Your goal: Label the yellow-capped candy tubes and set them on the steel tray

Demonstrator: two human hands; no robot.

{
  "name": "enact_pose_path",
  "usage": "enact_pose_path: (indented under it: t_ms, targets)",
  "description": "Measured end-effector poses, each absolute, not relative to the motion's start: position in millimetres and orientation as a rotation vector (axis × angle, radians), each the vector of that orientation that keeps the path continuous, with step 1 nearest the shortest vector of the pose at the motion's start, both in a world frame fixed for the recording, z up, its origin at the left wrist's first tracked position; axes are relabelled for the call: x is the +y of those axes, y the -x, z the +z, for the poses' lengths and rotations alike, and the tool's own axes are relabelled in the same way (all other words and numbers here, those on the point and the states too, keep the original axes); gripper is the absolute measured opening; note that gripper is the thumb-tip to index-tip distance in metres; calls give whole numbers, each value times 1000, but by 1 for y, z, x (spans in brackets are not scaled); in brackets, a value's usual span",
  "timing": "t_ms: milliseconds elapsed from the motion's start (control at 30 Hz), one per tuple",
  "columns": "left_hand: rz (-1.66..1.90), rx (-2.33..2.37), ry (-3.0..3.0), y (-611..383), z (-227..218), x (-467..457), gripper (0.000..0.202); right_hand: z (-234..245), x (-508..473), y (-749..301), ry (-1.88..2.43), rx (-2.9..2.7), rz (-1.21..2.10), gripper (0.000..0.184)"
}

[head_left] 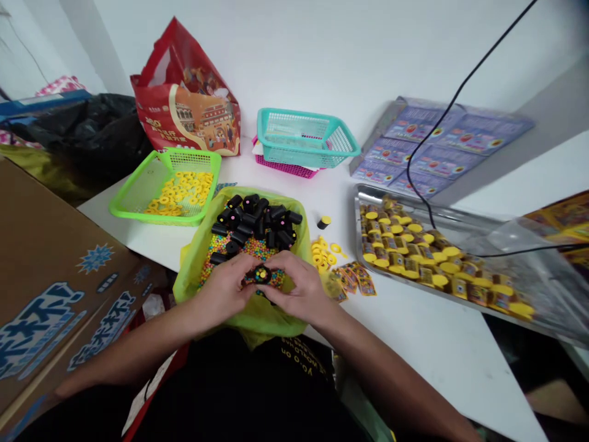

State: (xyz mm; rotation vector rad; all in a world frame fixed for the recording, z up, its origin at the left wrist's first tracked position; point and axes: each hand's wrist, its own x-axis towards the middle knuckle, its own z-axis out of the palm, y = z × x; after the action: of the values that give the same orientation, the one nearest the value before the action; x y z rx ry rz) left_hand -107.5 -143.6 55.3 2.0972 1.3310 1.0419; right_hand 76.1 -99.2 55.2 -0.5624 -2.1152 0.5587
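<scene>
Between the fingers of my left hand (230,283) and my right hand (297,285) is a small black cylinder (262,274), its round end facing me with yellow showing in it. Both hands pinch it from opposite sides. They hover over a basket lined with a yellow-green plastic bag (294,320). Inside lie many tiny coloured beads (215,248) and a heap of black cylinders (251,221). Just right of the basket, a black cylinder with a yellow cap (324,222) stands on the table near a small pile of yellow rings (321,255).
A green basket (120,205) with yellow rings stands at the left. Printed cards (356,279) lie beside a metal tray (358,230) of yellow-capped pieces. Stacked baskets (306,150), a red bag (202,116) and purple boxes (437,147) line the wall. A black cable (442,116) crosses the tray.
</scene>
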Motion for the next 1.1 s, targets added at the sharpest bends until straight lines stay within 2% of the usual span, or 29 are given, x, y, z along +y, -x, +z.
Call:
enact_pose_path:
  t_ms: [133, 233, 300, 433, 633, 767, 833, 900, 1000, 1100]
  targets:
    - [1044, 1434, -2105, 109, 54, -143, 35, 54, -93, -82, 511, -2186, 328, 29]
    - [1018, 1497, -2118, 112, 54, -142, 26, 56, -82, -87, 537, -2418, 93, 18]
    - [985, 1503, -2140, 114, 54, -142, 16, 56, -75, -90, 626, -2492, 53, 14]
    - [960, 1461, -2134, 113, 55, -144, 5, 49, -70, -92, 722, -2341, 284, 18]
    - [1177, 1253, -2114, 104, 58, -146, 39, 48, -93, -81, 720, -1996, 722, 24]
    - [1178, 1287, -2109, 101, 58, -147, 32, 56, -99, -87, 653, -2015, 758, 23]
    - [1165, 1386, -2027, 103, 57, -146, 30, 54, -86, -104, 826, -1984, 673, 16]
    - [1159, 1448, -1943, 106, 54, -144, 29, 48, -65, -130, 1175, -1900, 521, 12]
    - [1159, 1428, -1867, 107, 50, -142, 27, 32, -35, -166, 1791, -1953, 376, 12]
    - [1088, 1390, -1856, 104, 47, -141, 25, 17, -23, -177, 2030, -2154, 260, 20]
